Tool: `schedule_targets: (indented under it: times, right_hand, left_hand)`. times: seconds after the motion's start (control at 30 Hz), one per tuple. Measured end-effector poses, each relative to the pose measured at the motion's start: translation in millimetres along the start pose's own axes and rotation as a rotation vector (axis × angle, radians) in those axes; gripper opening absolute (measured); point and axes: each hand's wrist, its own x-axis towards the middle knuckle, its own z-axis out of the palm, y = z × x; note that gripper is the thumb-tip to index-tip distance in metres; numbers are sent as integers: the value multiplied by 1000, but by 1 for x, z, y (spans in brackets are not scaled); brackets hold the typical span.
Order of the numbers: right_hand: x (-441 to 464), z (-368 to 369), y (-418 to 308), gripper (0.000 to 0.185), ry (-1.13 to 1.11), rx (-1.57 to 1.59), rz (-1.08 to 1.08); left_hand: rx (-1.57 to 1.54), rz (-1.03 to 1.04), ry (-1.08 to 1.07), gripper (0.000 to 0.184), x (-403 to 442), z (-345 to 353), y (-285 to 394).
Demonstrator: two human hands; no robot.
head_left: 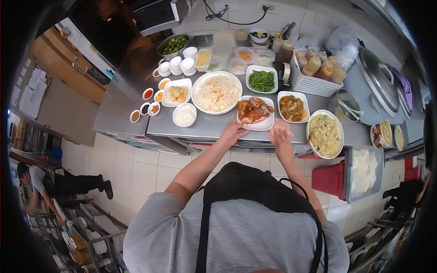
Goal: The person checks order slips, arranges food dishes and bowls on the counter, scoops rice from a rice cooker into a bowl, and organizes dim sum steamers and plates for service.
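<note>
A white square plate of browned, chopped roast meat (255,112) sits at the counter's front edge. My left hand (234,132) is closed on its lower left rim. By the plate's lower right corner is my right hand (282,133), with pale, see-through plastic around it that looks like a disposable glove; its fingers are blurred, and I cannot tell whether they touch the plate. A square dish of stew (292,108) stands just right of the plate. Left of it are a large round plate of fried rice (216,92) and a bowl of white rice (185,115).
Green beans (261,81) stand behind the meat. A noodle-like dish (325,135) overhangs the front edge at right, near a grey tub (364,174). Sauce cups (144,108) line the left. A white basket of bottles (314,83) stands behind. Another person (63,182) works at far left.
</note>
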Motion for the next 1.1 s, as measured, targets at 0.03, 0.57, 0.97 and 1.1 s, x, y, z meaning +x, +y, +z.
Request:
schedule_targets:
  times: [0.03, 0.57, 0.97, 1.1]
  right_hand:
    - [2, 2, -1, 44, -5, 16, 33]
    - [-104, -3, 6, 24, -66, 384, 96]
    - [-174, 151, 253, 12, 398, 953, 976]
    - [-131, 176, 287, 21, 644, 1189, 1287]
  left_hand:
    - [-68, 45, -17, 46, 1, -2, -3]
    - [1577, -203, 146, 30, -134, -169, -162]
    - [1737, -238, 212, 34, -176, -265, -98]
    - [1768, -187, 33, 35, -187, -160, -96]
